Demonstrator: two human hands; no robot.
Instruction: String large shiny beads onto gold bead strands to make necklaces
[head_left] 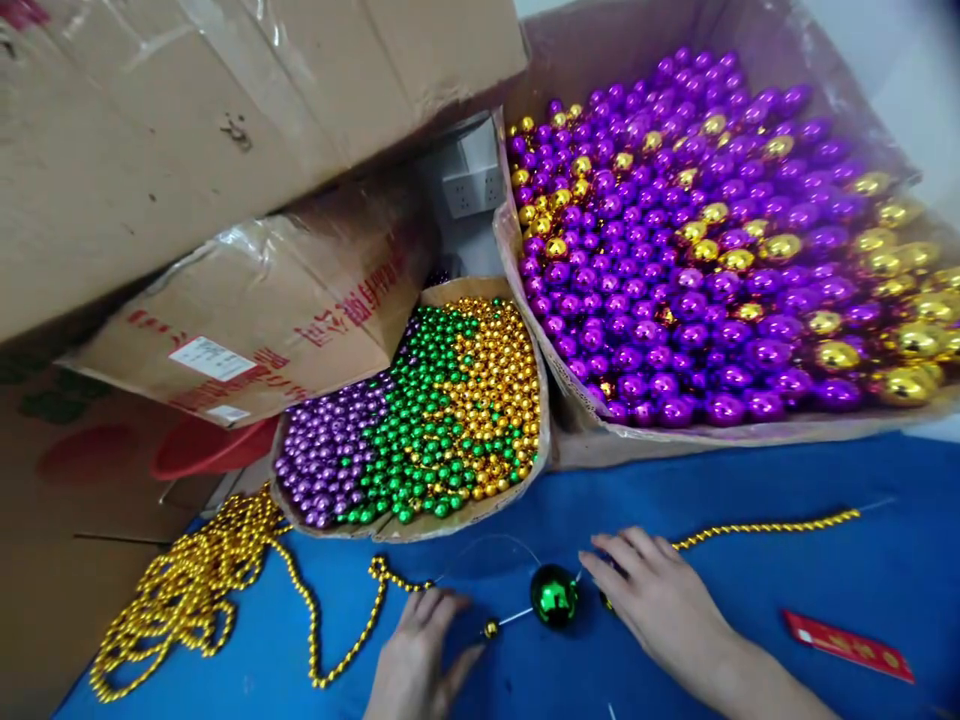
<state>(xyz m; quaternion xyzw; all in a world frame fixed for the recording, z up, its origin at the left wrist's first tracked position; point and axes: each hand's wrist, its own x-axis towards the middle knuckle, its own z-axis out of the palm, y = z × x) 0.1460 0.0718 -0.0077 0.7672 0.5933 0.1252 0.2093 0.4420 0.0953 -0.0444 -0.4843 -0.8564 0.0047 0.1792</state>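
Observation:
A shiny green ball point(555, 596) lies on the blue table between my hands, threaded on a thin pale string. To its left, a small gold bead point(490, 628) sits on the same string. My left hand point(424, 645) is beside that bead, thumb and forefinger apart, with the end of a gold bead strand point(405, 580) by its fingertips. My right hand point(660, 600) has its fingers curled over the string right of the ball; a dark bead partly shows under them. From behind this hand a straight gold bead strand point(772, 525) runs to the right.
A heap of gold bead chain point(187, 580) lies at left. Behind stand a carton of purple, green and gold beads point(420, 430) and a larger carton of purple and gold balls point(675, 300). A red packet point(847, 645) lies at right. Cardboard boxes point(225, 130) fill the upper left.

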